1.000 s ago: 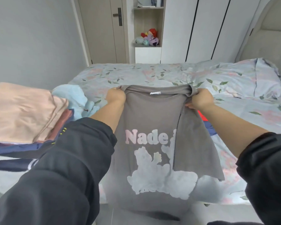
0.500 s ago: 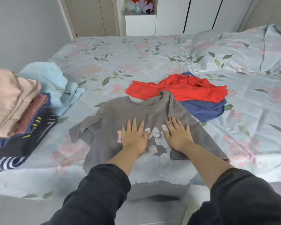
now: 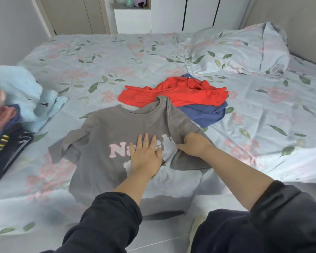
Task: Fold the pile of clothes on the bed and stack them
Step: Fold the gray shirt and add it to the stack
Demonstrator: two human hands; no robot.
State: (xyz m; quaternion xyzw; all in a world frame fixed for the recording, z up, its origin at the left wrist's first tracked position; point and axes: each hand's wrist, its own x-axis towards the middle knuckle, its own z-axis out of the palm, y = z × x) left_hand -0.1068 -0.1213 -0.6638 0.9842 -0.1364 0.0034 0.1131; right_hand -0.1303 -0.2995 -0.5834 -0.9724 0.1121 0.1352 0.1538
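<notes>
The right hand point(image 3: 193, 145), laid flat half a second ago, is now curled round the folded-over right edge of the grey T-shirt point(image 3: 102, 136), which is spread at the near edge of the bed point(image 3: 117, 57); the left hand point(image 3: 146, 156) is kept flat on the print, fingers straight. The pink lettering is partly covered. The folded stack point(image 3: 5, 136) is cut off at the left. A red garment point(image 3: 171, 95) and a blue garment point(image 3: 206, 114) are crumpled just behind; white wardrobe doors point(image 3: 199, 13) are seen beyond.

Grey wall point(image 3: 11, 24), white wardrobe doors point(image 3: 199, 13), padded beige headboard point(image 3: 299, 24).
</notes>
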